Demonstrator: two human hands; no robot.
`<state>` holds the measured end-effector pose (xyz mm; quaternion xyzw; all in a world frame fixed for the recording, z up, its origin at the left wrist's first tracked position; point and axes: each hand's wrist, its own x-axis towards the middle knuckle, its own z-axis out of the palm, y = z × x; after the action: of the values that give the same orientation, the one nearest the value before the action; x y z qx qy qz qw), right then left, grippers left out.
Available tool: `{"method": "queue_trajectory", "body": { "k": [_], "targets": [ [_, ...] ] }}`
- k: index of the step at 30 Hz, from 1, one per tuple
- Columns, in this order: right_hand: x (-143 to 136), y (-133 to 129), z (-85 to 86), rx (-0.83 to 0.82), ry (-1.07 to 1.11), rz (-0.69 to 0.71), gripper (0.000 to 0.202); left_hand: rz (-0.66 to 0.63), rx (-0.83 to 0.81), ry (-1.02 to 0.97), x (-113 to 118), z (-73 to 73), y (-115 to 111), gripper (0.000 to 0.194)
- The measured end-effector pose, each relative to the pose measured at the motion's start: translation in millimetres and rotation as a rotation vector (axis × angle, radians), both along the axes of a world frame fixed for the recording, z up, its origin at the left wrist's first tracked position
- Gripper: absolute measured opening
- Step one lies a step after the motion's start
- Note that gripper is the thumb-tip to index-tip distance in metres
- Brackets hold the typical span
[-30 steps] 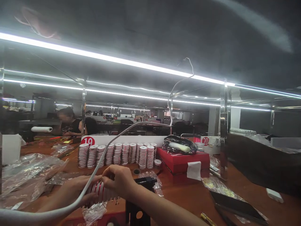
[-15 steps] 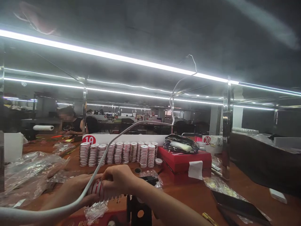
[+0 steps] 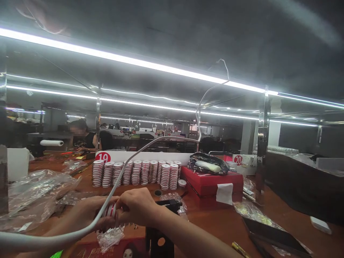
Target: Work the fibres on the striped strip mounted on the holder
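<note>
Your left hand (image 3: 86, 215) and right hand (image 3: 138, 208) pinch the light, slippery red-and-white ribbon spools (image 3: 113, 212); grip their rims.

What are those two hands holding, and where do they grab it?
A short stack of red-and-white spools, gripped at its two ends: left hand on one end, right hand on the other.

Nine tall stacks of red-and-white ribbon spools (image 3: 137, 173) stand in a row, one flat red cardboard box (image 3: 212, 180) beside them, two red numbered markers (image 3: 103, 157)
</note>
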<state>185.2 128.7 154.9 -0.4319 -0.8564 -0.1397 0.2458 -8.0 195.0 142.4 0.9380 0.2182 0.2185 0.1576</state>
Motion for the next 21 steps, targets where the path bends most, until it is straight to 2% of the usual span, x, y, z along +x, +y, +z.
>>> {"method": "queue_trajectory", "body": {
  "k": [5, 11, 16, 20, 21],
  "targets": [
    [3, 1, -10.1, 0.111, -0.049, 0.013, 0.009, 0.032, -0.009, -0.008, -2, -1.5, 5, 0.046],
    [12, 1, -23.5, 0.377, -0.054, 0.121, 0.021, 0.066, 0.012, -0.046, -1, 2.7, -1, 0.051],
    [10, 0, -26.7, 0.457, -0.159, 0.086, 0.017, 0.094, 0.039, -0.055, 1, 4.9, -4, 0.05],
    [10, -13, -20.1, 0.435, -0.119, 0.059, 0.01, 0.12, 0.132, -0.064, 2, 11.8, -15, 0.047],
    [11, -19, -18.8, 0.427, -0.093, 0.047, 0.017, 0.136, 0.18, -0.084, 1, 13.3, -20, 0.048]
  ]
}}
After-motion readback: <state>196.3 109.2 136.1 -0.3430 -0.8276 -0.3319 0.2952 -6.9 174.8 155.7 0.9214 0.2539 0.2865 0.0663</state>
